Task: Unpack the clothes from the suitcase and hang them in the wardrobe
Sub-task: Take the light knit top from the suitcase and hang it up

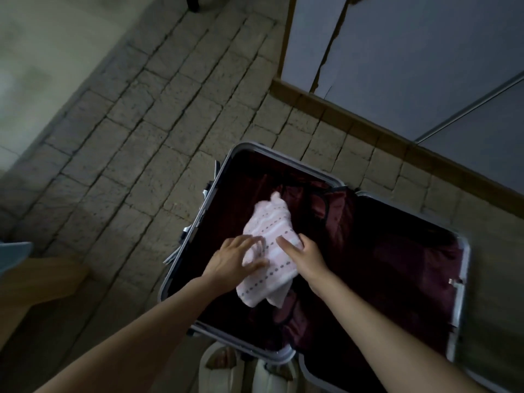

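1. Suitcase [460, 293] lies open flat on the stone-tile floor [141, 137], both halves lined in dark red; the pink-and-white dotted garment [269, 251] sits folded in the left half, well inside the rim, so it's easy to reach from above.
2. Both hands are on it: left hand [232, 258] has fingers curled over the near-left edge of the fabric; right hand [300, 255] grips the right edge, thumb on top, fingers tucked under (frame is blurred, so finger detail is rough); my guess is a two-sided hold to keep the fold together for lifting out.
3. Around: grey wardrobe doors [397, 66] with a wooden base just beyond the case; wooden furniture [34, 285] at left; white footwear [215, 370] at the near edge.
4. Obstructions: doors look closed; the open right half lies between person and wardrobe.
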